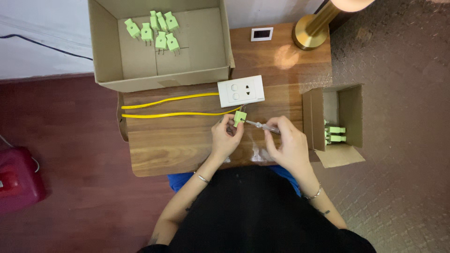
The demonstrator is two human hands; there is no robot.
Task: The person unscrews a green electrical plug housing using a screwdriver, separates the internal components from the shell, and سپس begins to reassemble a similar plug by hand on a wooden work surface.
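Overhead view of a small wooden table (pixel 187 150). Left hand (pixel 226 139) pinching a light green plug (pixel 240 117) at the end of a yellow cable (pixel 173 107), steadied just below a white wall socket (pixel 241 91). Right hand (pixel 288 144) gripping a slim screwdriver (pixel 262 126), tip aimed at the plug, seemingly to work a screw. Screw itself too small to discern. More green plugs (pixel 157 30) inside a large cardboard box (pixel 159 77); others half hidden inside a small box (pixel 349 112).
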